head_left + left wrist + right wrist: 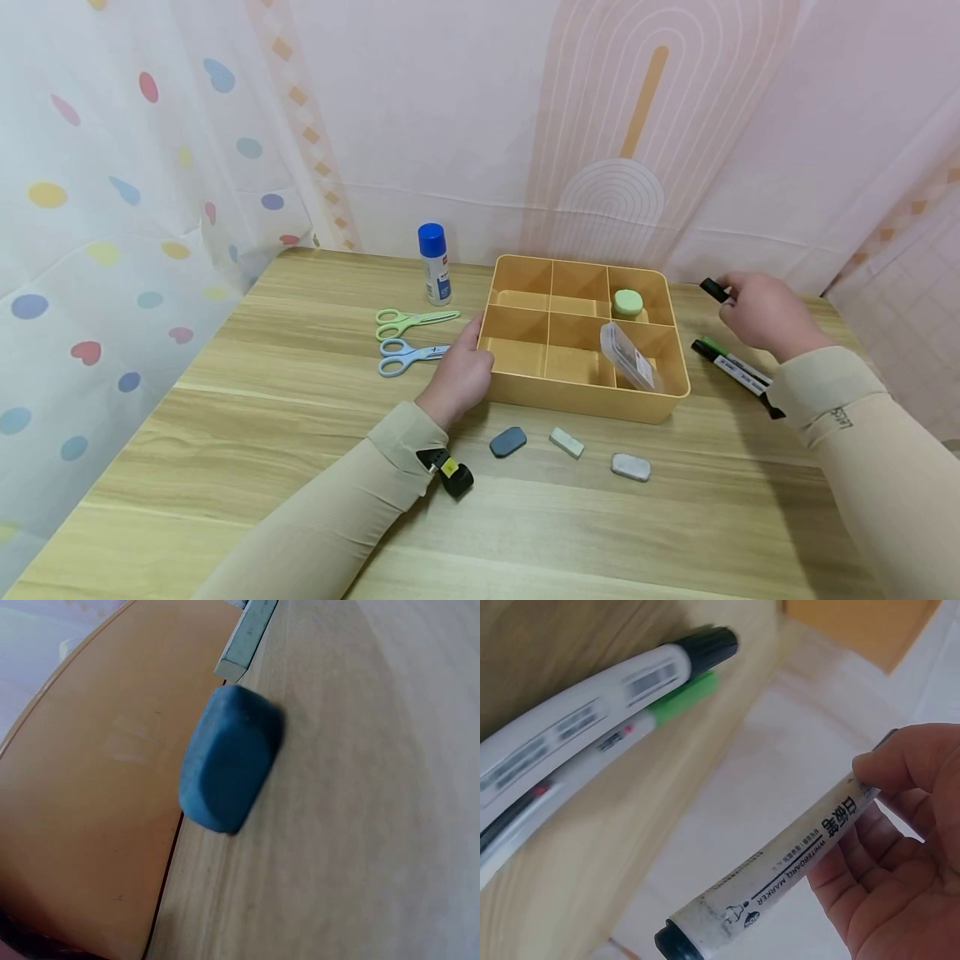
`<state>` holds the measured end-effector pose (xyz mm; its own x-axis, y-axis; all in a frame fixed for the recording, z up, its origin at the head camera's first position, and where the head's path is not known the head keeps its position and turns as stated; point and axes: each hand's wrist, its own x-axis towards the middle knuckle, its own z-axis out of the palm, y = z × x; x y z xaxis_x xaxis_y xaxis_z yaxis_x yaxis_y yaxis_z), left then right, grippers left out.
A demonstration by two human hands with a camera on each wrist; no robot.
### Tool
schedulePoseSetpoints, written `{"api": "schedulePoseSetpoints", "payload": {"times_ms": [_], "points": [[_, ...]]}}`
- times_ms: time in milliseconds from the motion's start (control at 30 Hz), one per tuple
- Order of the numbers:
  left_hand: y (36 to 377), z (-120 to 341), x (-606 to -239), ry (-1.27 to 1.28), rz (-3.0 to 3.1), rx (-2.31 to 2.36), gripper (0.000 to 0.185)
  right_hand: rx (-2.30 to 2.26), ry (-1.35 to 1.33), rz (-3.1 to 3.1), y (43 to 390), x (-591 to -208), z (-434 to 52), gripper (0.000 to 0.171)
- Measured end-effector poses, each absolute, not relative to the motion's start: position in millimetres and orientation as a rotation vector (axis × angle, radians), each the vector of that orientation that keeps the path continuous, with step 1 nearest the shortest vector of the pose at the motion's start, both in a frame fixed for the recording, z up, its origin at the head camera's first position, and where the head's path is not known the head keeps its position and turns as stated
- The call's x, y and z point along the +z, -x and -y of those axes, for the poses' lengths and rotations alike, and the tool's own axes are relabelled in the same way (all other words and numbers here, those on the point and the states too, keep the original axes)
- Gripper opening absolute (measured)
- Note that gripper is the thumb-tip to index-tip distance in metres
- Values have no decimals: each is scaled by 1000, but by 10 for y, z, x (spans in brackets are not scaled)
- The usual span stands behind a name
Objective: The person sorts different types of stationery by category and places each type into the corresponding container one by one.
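Note:
My right hand (pixel 772 312) pinches a whiteboard marker (pixel 772 862) between thumb and fingers, above the table right of the box. Only its black end shows past the hand in the head view. Below that hand lie a black-capped marker (pixel 738 375) and a green-capped pen (pixel 630 735), side by side. My left hand (pixel 461 379) holds the front left corner of a yellow six-compartment organizer box (pixel 577 400). Inside, a green round item (pixel 627 302) sits in the back right compartment. A clear plastic case (pixel 630 358) leans in the front right one.
Left of the box stand a blue-capped glue stick (pixel 435 267), green scissors (pixel 408 321) and blue scissors (pixel 405 357). In front lie a dark blue eraser (pixel 508 442), a pale green eraser (pixel 566 442) and a grey eraser (pixel 631 467). A curtain (pixel 420 100) hangs behind the table.

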<state>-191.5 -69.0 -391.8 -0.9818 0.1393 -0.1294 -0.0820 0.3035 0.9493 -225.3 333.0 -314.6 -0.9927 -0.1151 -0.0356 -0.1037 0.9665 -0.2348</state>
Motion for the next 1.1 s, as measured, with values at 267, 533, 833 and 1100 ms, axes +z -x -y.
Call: {"api": "schedulePoseSetpoints", "payload": {"times_ms": [267,533,833,1100], "points": [[1920,689,-3929,-52,-2376,1751,80,-438,195,-3105,2188,-3049,-3140,41],[1922,680,-3925,-26,-2362,1752,80,-483,295,-3225,2137,-3021,-2929,38],[1920,688,-3935,-49,-2364,1758,80,-615,286,-3245,2062,-2970,-2727,36],[1920,685,-3923,-31,-2369,1743,79,-700,341,-3295,1986,-2947,-2588,30]]}}
